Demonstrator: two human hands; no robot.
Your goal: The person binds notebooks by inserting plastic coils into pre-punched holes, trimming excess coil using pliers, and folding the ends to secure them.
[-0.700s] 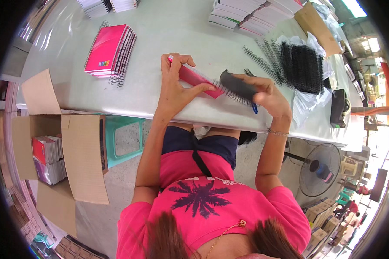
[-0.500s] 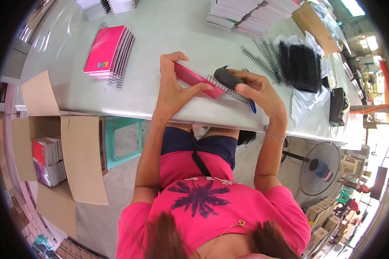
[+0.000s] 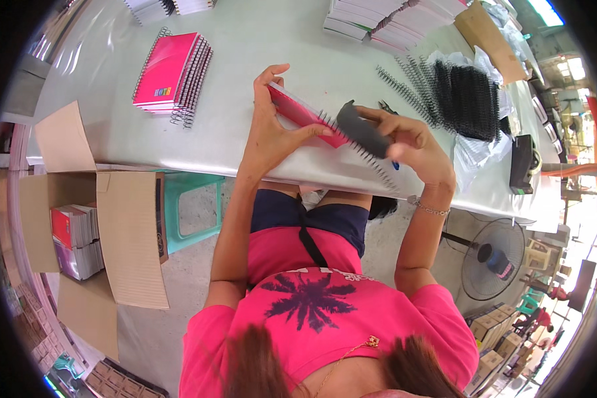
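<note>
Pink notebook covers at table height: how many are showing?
2: one tops the stack on the left; one is on the notebook in the left hand. More may be hidden within the stack.

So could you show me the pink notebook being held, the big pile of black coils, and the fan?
Pink notebook (image 3: 297, 110): head view, on its pink face.
Black coils (image 3: 469, 103): head view, middle of the big pile.
Fan (image 3: 489, 257): head view, centre of its round front.

You are in what seems a notebook-binding workshop, as one can see from the long work table (image 3: 259, 40) with its spiral-bound notebooks (image 3: 166, 73) and black binding coils (image 3: 469, 99), the caged fan (image 3: 474, 272) and the stacked cartons (image 3: 485, 326) behind.
</note>
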